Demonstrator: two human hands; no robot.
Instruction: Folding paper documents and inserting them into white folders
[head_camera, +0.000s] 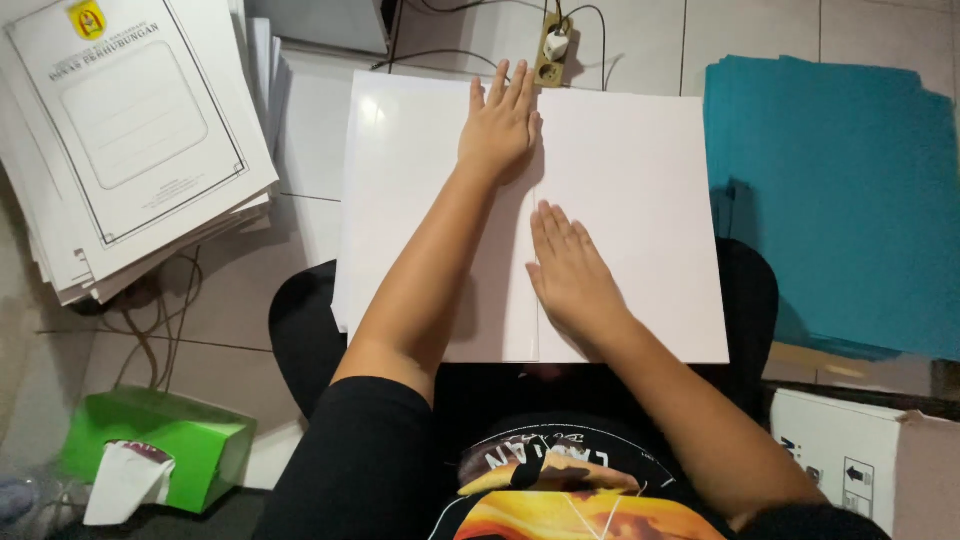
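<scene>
Head view, looking down at my lap as I sit on a tiled floor: a large glossy white sheet lies spread across my knees, with a crease or seam running down its middle. My left hand is stretched forward, flat and spread, its palm pressing near the far end of that centre line and gripping nothing. My right hand lies flat too, fingers together, pressing on the line nearer my body, also holding nothing. More white sheets show beneath the left edge. I judge that the smooth sheet could slide on those underneath if I press unevenly, so the crease would run crooked; damp palms could also smudge the gloss. To my left sits a stack of printed white covers, and below it a green tissue box. To my right lies a pile of teal paper. A power strip with trailing cables sits just beyond the sheet's far edge.
</scene>
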